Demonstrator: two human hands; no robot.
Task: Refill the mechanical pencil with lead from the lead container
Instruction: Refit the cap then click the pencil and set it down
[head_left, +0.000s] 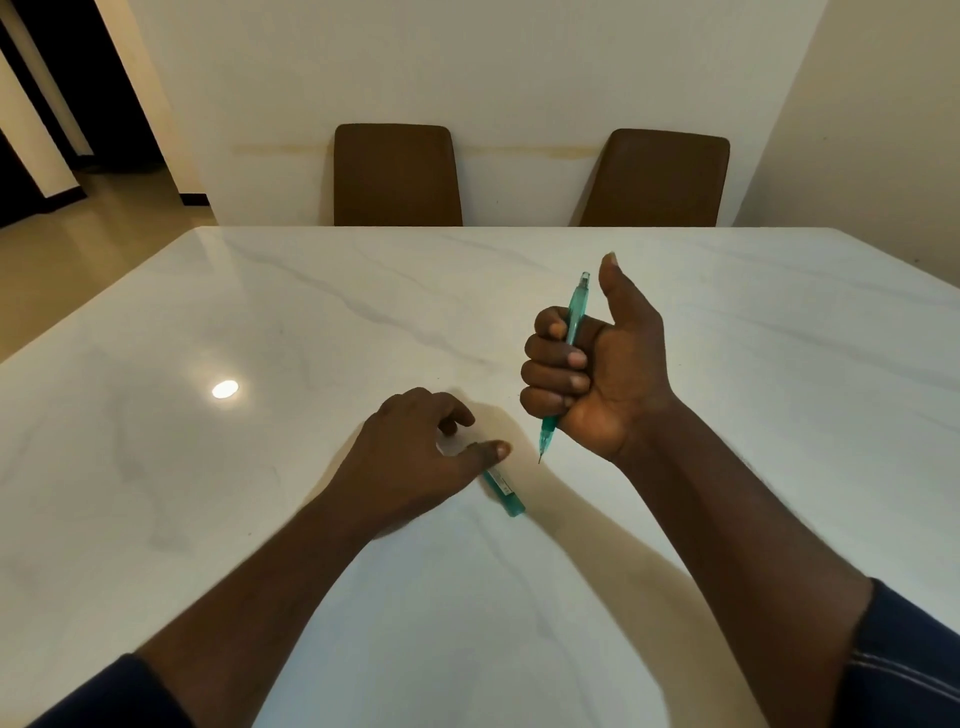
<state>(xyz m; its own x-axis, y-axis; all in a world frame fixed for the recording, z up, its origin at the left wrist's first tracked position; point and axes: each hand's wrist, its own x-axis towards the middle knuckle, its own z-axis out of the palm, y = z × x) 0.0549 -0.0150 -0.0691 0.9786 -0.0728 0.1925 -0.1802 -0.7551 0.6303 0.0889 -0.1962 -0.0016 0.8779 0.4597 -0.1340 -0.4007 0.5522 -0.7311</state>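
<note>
My right hand is closed in a fist around a teal see-through mechanical pencil, held nearly upright with its thin tip pointing down just above the table and its back end sticking up beside my raised thumb. My left hand rests palm down on the table, its thumb and fingers touching a teal lead container that lies flat. The container's far end is hidden under my fingers, so I cannot tell how firmly it is gripped.
The white marble table stretches wide around both hands. Two brown chairs stand at its far edge against a cream wall. A doorway opens at the far left.
</note>
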